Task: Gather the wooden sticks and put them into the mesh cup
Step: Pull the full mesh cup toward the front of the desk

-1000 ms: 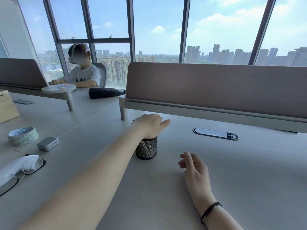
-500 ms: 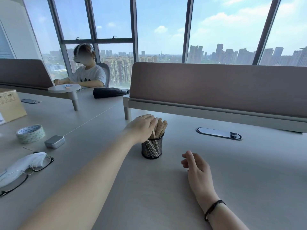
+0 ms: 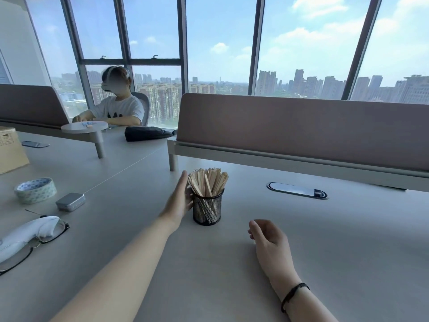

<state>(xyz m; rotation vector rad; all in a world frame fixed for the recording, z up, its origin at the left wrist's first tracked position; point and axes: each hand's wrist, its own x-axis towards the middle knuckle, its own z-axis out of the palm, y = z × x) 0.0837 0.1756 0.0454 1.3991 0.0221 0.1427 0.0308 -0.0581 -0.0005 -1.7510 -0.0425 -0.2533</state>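
**Sticks in cup, left hand at its side**

Pale flat wooden sticks point(image 3: 207, 183) stand bunched, fanned at the top, inside the small black wire-mesh cup point(image 3: 207, 211), upright mid-desk on the grey table point(image 3: 325, 252). Left hand point(image 3: 180, 202) flat and unclenched, fingers extended, palm against the cup's left wall; touching or just beside, can't tell which. It grasps nothing. Right hand point(image 3: 270, 238) rests on the table near the cup's right, loosely curled, empty as far as visible. No loose sticks seen on the desk. Judgement: gathering looks finished; the step in hand is steadying or nudging the cup. Next move likely calls for drawing the left hand away gently, since the tall top-heavy bundle could tip the light cup.
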